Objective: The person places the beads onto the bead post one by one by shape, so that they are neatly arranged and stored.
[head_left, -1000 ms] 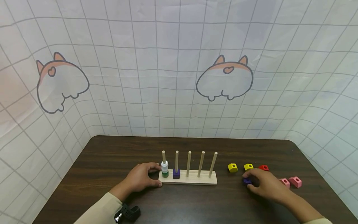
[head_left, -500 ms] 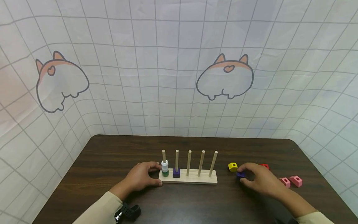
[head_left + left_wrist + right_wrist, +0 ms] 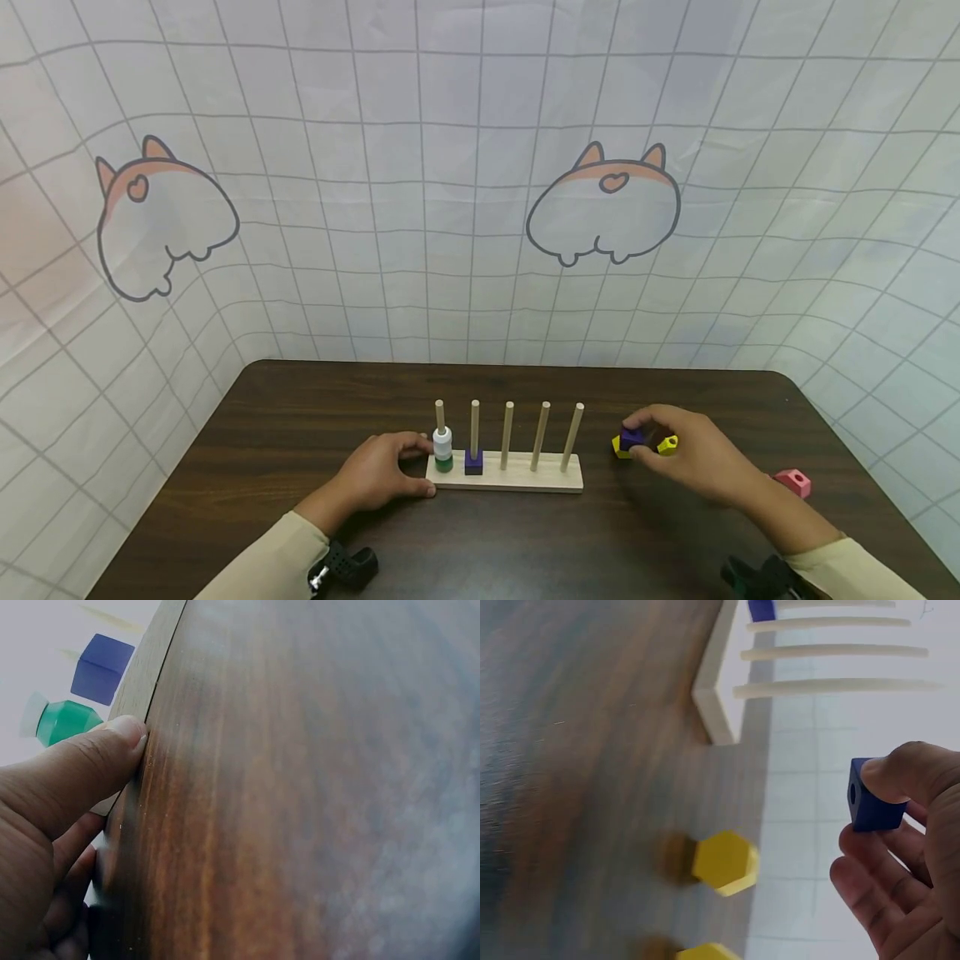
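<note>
- One end of the base [image 3: 517,481] sits pinched in the left hand [image 3: 375,475], likely to steady it!
- Right hand [image 3: 697,454], fingers [image 3: 877,859] clamped on a purple block [image 3: 632,437] above the table [image 3: 322,404], apparently gripping the sides to keep its hole [image 3: 853,793] clear.

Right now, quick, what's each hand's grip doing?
Left hand: closed, holding the peg board at one end.
Right hand: closed, pinching a blue block.

From the head, a squared purple block [image 3: 632,437] partly hides one faceted yellow block [image 3: 620,451]. A second faceted yellow block [image 3: 707,952] (mostly lost) runs off the right wrist view.
</note>
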Available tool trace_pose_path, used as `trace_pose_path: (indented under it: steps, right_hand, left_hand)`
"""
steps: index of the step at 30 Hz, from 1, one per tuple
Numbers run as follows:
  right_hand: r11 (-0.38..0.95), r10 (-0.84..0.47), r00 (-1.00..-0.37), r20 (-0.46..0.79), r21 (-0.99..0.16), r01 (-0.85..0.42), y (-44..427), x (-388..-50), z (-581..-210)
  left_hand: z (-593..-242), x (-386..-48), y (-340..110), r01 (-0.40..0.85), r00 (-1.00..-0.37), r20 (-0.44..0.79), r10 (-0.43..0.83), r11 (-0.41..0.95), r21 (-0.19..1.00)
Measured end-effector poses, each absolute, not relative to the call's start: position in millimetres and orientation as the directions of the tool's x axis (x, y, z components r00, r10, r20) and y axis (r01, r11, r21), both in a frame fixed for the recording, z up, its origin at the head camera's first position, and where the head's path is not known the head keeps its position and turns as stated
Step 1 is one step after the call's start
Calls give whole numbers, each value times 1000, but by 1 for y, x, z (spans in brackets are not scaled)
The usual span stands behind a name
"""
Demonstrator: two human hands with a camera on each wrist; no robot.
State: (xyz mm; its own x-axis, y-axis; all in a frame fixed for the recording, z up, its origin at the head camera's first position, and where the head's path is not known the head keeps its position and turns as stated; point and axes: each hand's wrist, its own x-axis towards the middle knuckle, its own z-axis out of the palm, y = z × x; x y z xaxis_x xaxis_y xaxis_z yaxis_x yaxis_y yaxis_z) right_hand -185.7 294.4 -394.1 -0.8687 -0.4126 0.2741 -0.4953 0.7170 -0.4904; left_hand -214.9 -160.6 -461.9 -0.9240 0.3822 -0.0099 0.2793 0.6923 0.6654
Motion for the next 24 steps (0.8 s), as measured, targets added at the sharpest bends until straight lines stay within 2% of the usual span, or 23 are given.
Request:
trace_pose_path:
  steps: [8,24]
  right_hand:
    - [643,-478,-792,381,-462,-610,287,-194,-375]
    - [625,-505,-769,392,-448,-639,261,-200,-338]
  left_hand:
    - [-461,-214,-159,280,-923,-10,385,690,667]
    - [-460,-214,-158,276,-928,-6,372,699,660]
